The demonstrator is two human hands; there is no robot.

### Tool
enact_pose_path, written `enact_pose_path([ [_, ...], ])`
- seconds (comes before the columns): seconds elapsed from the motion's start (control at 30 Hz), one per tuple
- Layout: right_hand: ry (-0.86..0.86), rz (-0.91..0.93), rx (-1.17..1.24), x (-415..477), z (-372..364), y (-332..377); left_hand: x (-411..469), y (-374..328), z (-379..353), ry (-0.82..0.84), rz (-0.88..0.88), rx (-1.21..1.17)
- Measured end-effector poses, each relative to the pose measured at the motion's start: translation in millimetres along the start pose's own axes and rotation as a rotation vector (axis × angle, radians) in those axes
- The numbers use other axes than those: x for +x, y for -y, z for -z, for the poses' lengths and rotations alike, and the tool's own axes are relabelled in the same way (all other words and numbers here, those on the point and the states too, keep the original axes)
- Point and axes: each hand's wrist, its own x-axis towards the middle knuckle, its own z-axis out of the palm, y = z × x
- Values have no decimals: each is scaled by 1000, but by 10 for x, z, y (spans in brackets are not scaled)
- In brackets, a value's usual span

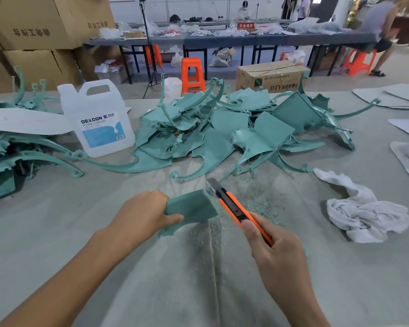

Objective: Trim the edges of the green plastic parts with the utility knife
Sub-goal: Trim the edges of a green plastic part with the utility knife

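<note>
Left hand (142,214) gripping green part (191,208) over table (57,232); right hand (276,246) clutching knife (236,206), blade touching part's edge. Parts pile (222,131), jug (97,119), rag (364,211) sitting beyond.

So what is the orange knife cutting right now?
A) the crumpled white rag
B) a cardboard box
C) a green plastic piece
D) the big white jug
C: the right hand holds the orange utility knife with its blade at the edge of the green plastic part, which the left hand grips.
</note>
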Motion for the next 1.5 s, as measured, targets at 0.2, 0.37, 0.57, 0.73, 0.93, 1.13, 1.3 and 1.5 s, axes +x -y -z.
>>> enact_pose_path([
  [0.2,47,-77,-5,-66,-90,-134,-14,9,-5,-1,25,-26],
  [0.37,-20,-37,218,3,2,-80,19,79,-42,12,21,-64],
  [0.57,-171,-172,133,-29,-44,-490,124,353,13,341,138,-478],
  [0.73,-122,-92,27,-111,-96,-570,148,462,-193,-95,62,11],
  [0.93,-145,-83,34,-134,-125,-600,-134,288,-582,239,56,-93],
  [1.13,-153,-58,89,-170,-127,-568,-244,126,-567,-242,11,0],
  [1.3,-168,-67,108,-170,-148,-599,-337,198,-254,-667,47,-349],
  [1.5,-152,-19,113,-145,-253,-546,-340,121,-199,-496,2,-337],
])
